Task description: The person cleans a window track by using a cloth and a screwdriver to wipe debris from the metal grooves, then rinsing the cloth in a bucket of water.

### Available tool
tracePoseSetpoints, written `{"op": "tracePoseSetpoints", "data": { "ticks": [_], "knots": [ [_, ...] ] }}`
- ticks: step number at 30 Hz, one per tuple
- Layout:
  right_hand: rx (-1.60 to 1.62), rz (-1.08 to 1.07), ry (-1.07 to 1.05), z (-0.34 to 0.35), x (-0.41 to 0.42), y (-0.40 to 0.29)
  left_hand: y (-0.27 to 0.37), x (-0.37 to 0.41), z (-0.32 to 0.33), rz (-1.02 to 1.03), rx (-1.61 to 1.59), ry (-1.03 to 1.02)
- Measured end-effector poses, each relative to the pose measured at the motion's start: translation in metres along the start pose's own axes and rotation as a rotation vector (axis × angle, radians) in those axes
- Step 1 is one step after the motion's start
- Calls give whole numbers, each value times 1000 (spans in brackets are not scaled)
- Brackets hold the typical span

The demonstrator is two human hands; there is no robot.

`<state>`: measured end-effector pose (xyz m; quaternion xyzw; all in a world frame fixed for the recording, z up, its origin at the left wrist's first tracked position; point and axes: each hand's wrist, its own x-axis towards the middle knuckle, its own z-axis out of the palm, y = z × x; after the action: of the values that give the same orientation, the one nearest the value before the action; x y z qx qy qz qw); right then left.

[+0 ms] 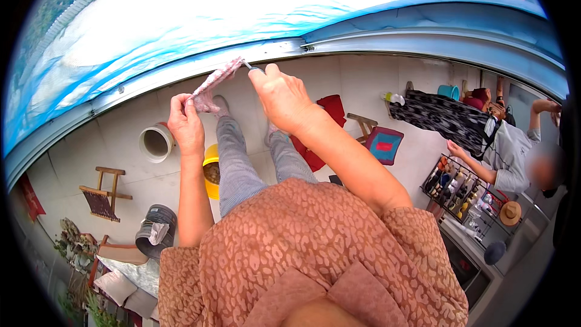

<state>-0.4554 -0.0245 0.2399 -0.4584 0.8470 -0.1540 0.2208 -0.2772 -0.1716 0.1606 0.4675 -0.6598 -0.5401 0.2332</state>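
Note:
A pink and white patterned cloth (217, 79) stretches slantwise in front of a long metal rail (199, 64). Its lower left end is pinched between the thumb and fingers of my left hand (187, 120). My right hand (282, 96) is closed around the dark handle of a thin metal tool (255, 69), whose shaft meets the upper right end of the cloth. The tool's kind cannot be told. Behind the rail spreads a bright sheet with blue folds (181, 22).
Below stand a whitish bucket (170, 141), a yellow bucket (212, 191), a dark bucket (159, 218), a folding stool (111, 190) and a wooden stool with a cushion (385, 146). Another person (508, 145) is at the right, by a shoe rack (454, 186).

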Motion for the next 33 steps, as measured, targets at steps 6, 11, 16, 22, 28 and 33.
{"op": "tracePoseSetpoints", "data": {
  "ticks": [6, 11, 16, 22, 28, 33],
  "knots": [
    [-1, 48, 37, -2, -30, 4, 23, -23, 20, 53, -37, -175],
    [264, 120, 171, -25, -60, 24, 50, -33, 39, 32, -108, -192],
    [850, 458, 210, -38, -98, 50, 47, -17, 56, 29, -222, -205],
    [982, 658, 271, -26, -149, 71, 41, -7, 125, 195, -40, -377],
    [945, 700, 237, -11, -187, 80, 28, 15, 204, 619, 254, -456],
    [943, 722, 202, -2, -208, 90, 3, 27, 236, 481, 394, -630]
  ]
}}
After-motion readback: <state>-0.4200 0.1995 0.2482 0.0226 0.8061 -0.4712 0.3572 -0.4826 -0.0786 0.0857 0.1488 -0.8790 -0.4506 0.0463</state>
